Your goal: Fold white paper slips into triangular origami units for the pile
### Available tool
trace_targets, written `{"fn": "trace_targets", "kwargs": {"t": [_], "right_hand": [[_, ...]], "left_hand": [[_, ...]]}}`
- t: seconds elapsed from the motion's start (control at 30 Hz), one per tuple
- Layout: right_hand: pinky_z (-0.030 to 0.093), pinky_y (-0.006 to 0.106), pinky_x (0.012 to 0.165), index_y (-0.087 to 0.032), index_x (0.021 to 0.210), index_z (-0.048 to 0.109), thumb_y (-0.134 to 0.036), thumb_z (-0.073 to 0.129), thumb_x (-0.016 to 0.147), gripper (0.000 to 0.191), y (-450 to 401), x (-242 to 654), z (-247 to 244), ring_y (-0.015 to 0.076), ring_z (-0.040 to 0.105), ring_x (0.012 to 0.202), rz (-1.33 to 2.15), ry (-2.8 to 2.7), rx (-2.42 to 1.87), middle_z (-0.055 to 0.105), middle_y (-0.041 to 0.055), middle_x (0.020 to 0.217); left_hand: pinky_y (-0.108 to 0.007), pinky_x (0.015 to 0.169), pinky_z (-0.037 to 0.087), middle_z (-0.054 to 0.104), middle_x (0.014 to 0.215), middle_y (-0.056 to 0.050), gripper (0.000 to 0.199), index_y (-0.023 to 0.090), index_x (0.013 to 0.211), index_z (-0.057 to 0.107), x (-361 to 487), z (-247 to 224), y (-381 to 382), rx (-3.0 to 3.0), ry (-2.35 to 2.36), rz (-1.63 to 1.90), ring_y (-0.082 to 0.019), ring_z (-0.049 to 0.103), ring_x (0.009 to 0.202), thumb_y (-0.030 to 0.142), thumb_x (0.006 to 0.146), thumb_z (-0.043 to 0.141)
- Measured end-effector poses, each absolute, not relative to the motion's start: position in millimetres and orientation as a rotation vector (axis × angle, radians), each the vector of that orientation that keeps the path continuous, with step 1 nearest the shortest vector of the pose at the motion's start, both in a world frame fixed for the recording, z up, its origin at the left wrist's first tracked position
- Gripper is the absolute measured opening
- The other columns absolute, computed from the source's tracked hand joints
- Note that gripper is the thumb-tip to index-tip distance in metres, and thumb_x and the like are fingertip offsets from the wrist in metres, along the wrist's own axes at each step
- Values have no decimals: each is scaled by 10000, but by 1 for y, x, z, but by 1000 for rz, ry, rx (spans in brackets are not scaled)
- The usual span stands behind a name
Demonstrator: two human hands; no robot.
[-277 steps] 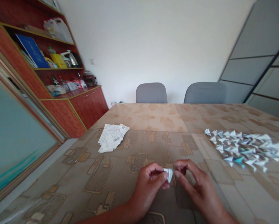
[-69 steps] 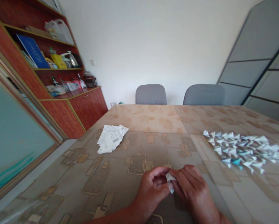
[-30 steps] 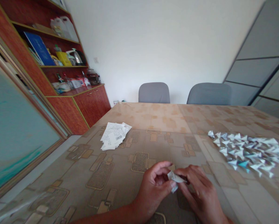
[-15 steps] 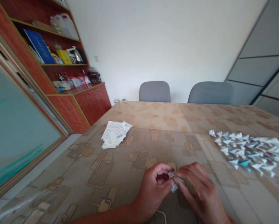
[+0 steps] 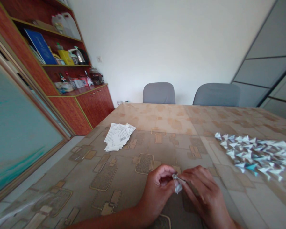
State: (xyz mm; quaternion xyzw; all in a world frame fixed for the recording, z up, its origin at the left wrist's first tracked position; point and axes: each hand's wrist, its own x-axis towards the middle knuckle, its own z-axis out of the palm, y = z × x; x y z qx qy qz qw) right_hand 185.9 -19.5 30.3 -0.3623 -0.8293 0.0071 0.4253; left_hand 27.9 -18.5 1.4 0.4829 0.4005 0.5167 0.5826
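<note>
White rectangular slips of printed paper (image 5: 119,137) observed in an overlapping pile, left side of the brown patterned worktop (image 5: 157,119). Small folded white paper piece (image 5: 178,186) held above the near part of the worktop: pinched by the left hand (image 5: 156,194) on one side, gripped by the fingers of the right hand (image 5: 205,192) on the other. Many small pointed folded-paper pieces (image 5: 246,156), mostly white, one teal, clustered at right.

A hand can pass low over the tablecloth (image 5: 168,148) between the paper slips (image 5: 117,138) on the left and the folded pieces (image 5: 249,152) on the right; 2 chair backs (image 5: 159,93) block the far edge.
</note>
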Motion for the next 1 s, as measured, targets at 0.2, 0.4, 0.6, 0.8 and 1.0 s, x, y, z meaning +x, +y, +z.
{"fn": "trace_targets", "kwargs": {"t": [0.2,0.4,0.6,0.8,1.0], "right_hand": [[426,303,635,-194,914,673,-155,541,925,138,-22,186,31,179,585,675,27,-2079,-893,666,30,743],[415,300,623,-194,861,666,-145,524,924,163,-22,184,32,170,572,645,-35,-2078,-883,654,25,702],[463,297,646,-204,932,652,-149,527,919,137,-21,186,30,178,604,683,51,-2056,-891,661,27,745],[516,228,609,-213,971,621,-224,501,947,122,-19,192,22,163,650,708,471,-1888,-1022,672,13,783],[487,204,537,-209,799,621,-273,560,917,148,-19,187,17,138,605,577,539,-1867,-1048,634,-19,650]], "left_hand": [[-260,713,497,708,799,-49,87,148,823,693,28,0,-19,1146,939,1193,-181,651,771,216,769,683],[-272,720,498,729,781,-60,92,143,789,735,28,-2,-17,1166,1003,1182,-189,659,753,218,750,701],[-254,657,485,698,703,-37,161,144,753,722,28,1,-15,1159,1009,1218,-167,630,671,304,760,709],[-228,512,447,615,568,9,248,150,716,621,29,6,-10,971,931,1199,-140,586,524,379,747,712],[-223,527,455,611,639,2,259,140,732,632,29,1,-11,1013,956,1193,-120,556,547,371,711,747]]}}
